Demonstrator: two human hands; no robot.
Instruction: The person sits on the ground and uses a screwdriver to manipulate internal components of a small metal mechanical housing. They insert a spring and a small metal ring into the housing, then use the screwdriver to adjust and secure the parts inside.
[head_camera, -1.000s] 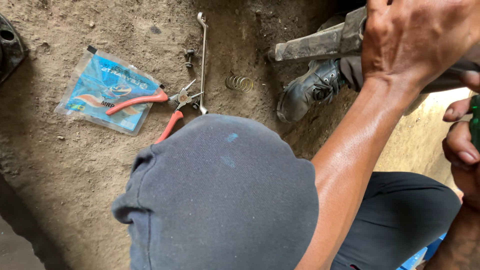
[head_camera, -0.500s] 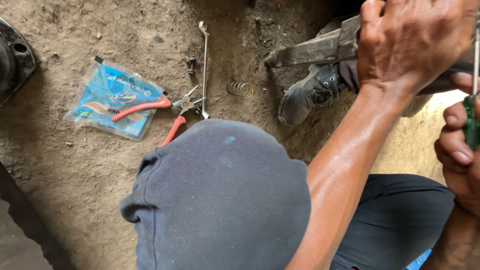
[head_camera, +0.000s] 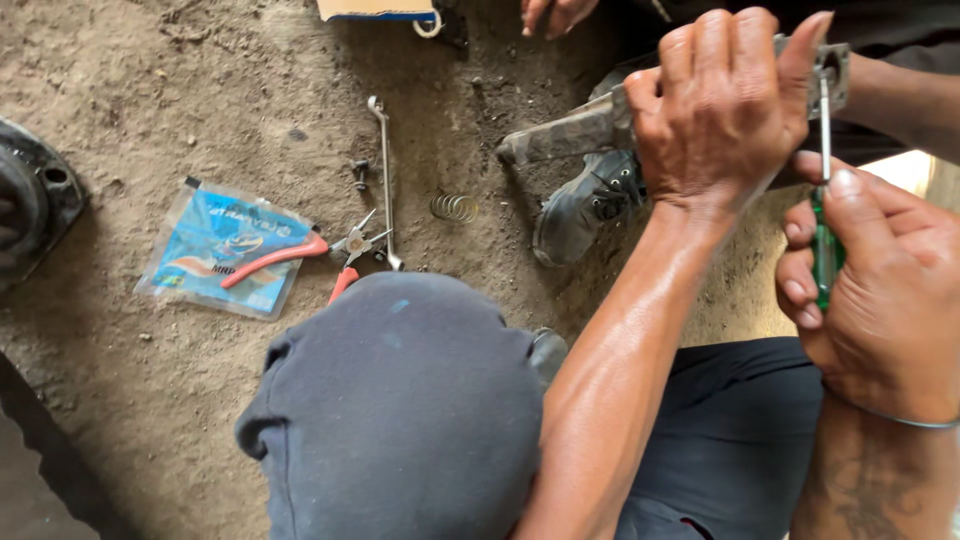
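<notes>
While the left hand (head_camera: 725, 110) wraps its fingers (head_camera: 700, 60) tightly over a grimy metal part (head_camera: 580, 130) held up off the ground, the right hand (head_camera: 880, 290) curls its fingers (head_camera: 800, 290) closed round the green handle of a screwdriver (head_camera: 824, 200), whose thin shaft rises to the bracket end of the part (head_camera: 835, 65) beside the left thumb. That part sits at the upper right of the view, above a worn shoe (head_camera: 585, 200) and well clear of the dirt floor (head_camera: 150, 90).

Lying loose on the floor are red-handled pliers (head_camera: 300, 255) partly on a blue plastic packet (head_camera: 225, 250), a slim wrench (head_camera: 383, 180) just beside them, a small bolt (head_camera: 361, 175) and a coil spring (head_camera: 455, 207). A dark round casting (head_camera: 35, 200) sits at the left edge, another person's fingers (head_camera: 555, 12) show at the top, and a knee in dark cloth (head_camera: 400, 410) fills the foreground.

The likeliest trouble, as I judge it, is the screwdriver tip skidding off the bracket: the shaft runs very close to the left thumb, so a slip under pressure could jab it. The part is only hand-held, so it may twist in the grip. Any small fastener worked free could drop and vanish into the loose dirt.
</notes>
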